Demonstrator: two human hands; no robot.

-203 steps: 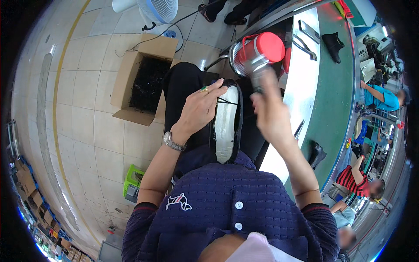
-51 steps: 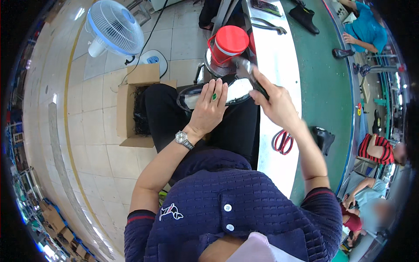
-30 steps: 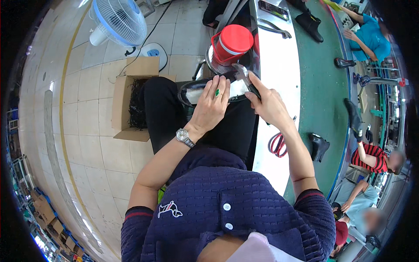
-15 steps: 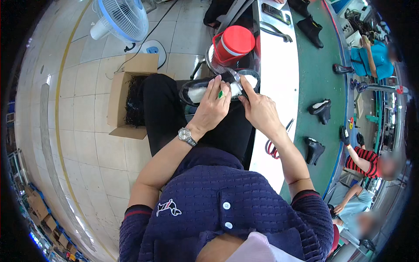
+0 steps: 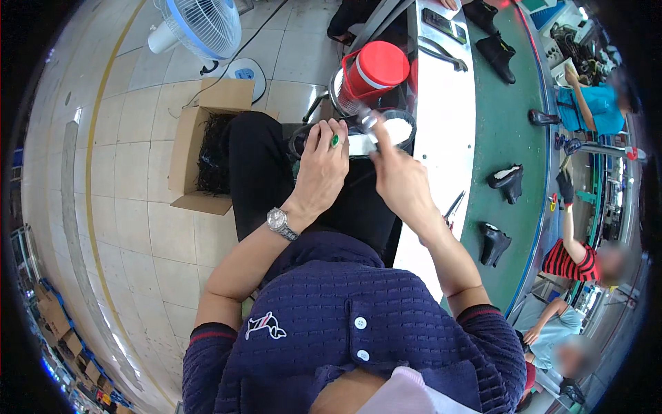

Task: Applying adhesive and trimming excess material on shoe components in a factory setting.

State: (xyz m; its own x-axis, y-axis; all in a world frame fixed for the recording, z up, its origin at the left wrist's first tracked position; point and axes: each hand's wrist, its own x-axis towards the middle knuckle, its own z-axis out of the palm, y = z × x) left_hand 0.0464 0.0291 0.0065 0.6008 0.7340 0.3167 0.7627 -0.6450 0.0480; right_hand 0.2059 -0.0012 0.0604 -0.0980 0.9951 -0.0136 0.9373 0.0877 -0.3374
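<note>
A black shoe lies across my lap with its pale, whitish underside turned up. My left hand is closed over its left part, fingers bent onto the dark upper. In my right hand is a metal hand tool, gripped above the middle of the shoe. Motion blurs that tool and the fingers around it, so its exact kind is unclear.
A red cooler jug stands just beyond the shoe. At my right, the white bench carries a dark curved tool and a phone. Black boots lie on the green belt. An open carton sits left; co-workers work across.
My left hand has slid left along the shoe. My right hand has drawn the metal tool slightly toward me, and it is now blurred. Opposite, a co-worker's arm has reached farther out.
</note>
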